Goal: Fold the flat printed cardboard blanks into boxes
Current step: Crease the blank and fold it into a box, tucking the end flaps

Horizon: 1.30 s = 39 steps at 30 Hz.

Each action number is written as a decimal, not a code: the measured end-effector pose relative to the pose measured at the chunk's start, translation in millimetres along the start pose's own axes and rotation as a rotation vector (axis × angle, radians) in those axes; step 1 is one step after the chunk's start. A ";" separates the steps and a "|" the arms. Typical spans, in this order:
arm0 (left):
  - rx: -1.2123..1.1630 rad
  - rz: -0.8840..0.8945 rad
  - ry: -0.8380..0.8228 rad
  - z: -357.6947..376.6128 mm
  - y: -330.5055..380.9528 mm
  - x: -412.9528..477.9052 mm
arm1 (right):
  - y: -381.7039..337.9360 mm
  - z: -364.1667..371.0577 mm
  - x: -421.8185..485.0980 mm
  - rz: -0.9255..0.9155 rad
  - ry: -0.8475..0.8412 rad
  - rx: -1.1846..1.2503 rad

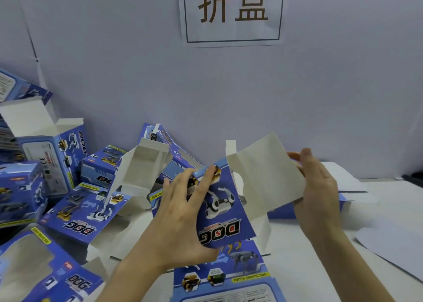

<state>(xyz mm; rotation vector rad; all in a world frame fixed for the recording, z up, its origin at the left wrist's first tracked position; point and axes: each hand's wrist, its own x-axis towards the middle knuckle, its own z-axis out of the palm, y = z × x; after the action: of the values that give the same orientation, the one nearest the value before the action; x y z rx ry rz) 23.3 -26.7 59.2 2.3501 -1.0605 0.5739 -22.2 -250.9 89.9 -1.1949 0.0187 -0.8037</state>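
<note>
Half-opened blue cardboard blank point(225, 212) held mid-frame above tabletop point(320, 269), left hand point(180, 212) grip closed round its printed panel, right hand point(320, 192) grip pinching its raised white flap point(267, 176), folded boxes point(45, 155) piled at left of frame, flat blank point(229, 276) lying lower centre.

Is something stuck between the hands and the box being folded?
No, nothing visible. The left hand grips the blue printed side of the cardboard blank, and the right hand holds its white side.
</note>
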 end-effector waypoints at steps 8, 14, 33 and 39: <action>0.050 0.025 0.148 9.8 2.4 1.8 | -4.5 -15.9 10.4 0.203 -0.129 0.068; -0.249 -0.283 0.310 11.3 1.7 3.5 | 0.3 -2.9 6.7 0.112 -0.093 -0.148; -0.851 -0.461 0.489 4.5 -6.6 9.7 | 39.7 26.6 -22.2 0.180 -0.556 -0.292; -0.730 -0.377 0.457 -2.0 -11.0 7.1 | 47.1 33.9 -28.8 0.160 -0.515 -0.255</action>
<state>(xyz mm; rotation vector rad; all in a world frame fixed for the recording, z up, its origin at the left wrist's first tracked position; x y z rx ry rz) 35.8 -23.2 61.9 1.6046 -0.4771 0.4447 -3.5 -200.8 53.3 -1.5936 -0.2092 -0.3418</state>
